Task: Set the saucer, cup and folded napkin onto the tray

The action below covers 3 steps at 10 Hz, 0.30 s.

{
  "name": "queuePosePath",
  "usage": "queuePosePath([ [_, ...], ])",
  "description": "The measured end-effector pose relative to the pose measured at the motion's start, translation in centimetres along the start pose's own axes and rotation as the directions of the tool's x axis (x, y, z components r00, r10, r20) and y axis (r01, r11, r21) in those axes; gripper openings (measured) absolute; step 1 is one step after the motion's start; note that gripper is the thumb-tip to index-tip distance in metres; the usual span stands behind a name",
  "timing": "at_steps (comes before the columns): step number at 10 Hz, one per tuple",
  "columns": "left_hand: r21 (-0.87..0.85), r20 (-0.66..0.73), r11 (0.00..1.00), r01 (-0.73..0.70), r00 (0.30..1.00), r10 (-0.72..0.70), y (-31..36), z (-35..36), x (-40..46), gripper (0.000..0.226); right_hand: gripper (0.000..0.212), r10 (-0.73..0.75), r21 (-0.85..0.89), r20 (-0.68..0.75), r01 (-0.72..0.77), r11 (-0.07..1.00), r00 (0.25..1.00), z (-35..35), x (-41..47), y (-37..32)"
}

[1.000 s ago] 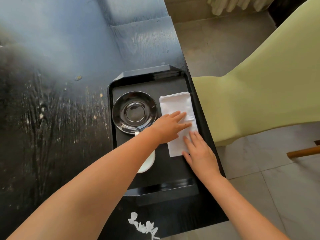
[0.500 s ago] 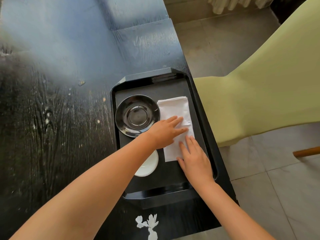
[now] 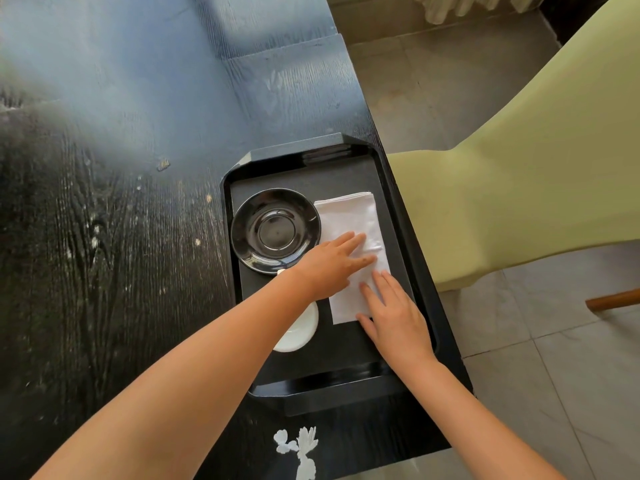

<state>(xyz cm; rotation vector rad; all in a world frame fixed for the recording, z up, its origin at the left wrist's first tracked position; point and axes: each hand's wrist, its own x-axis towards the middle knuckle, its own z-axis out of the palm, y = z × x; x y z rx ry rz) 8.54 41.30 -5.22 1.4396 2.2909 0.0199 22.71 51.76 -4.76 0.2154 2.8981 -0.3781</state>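
A black tray (image 3: 304,157) lies at the table's right edge. On its left half sits a glossy black saucer (image 3: 273,230). A white folded napkin (image 3: 349,216) lies flat on the right half. My left hand (image 3: 332,265) rests flat on the napkin's middle with fingers spread. My right hand (image 3: 394,313) presses flat on the napkin's near right corner. A white cup (image 3: 298,330) stands on the tray nearer to me, mostly hidden under my left forearm.
The dark wooden table (image 3: 104,237) stretches to the left and has a white flower inlay (image 3: 301,452) near its front edge. A pale green chair (image 3: 519,168) stands close beside the tray on the right, over a tiled floor (image 3: 571,375).
Both hands stay flat on the napkin. The napkin has straightened a little beside the saucer; the view has shifted slightly.
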Motion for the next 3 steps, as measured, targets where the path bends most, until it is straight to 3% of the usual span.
queuePosePath([
  [2,0.037,0.020,0.999,0.013,1.000,-0.014,0.1,-0.4,-0.3,0.066,0.054,-0.031,0.003,0.079,0.031,1.000,0.996,-0.4,0.3,0.1],
  [3,-0.024,0.067,0.996,0.085,0.994,-0.084,0.8,-1.2,-1.3,0.060,0.043,-0.052,0.011,0.114,0.051,0.999,0.992,-2.3,1.2,0.2],
])
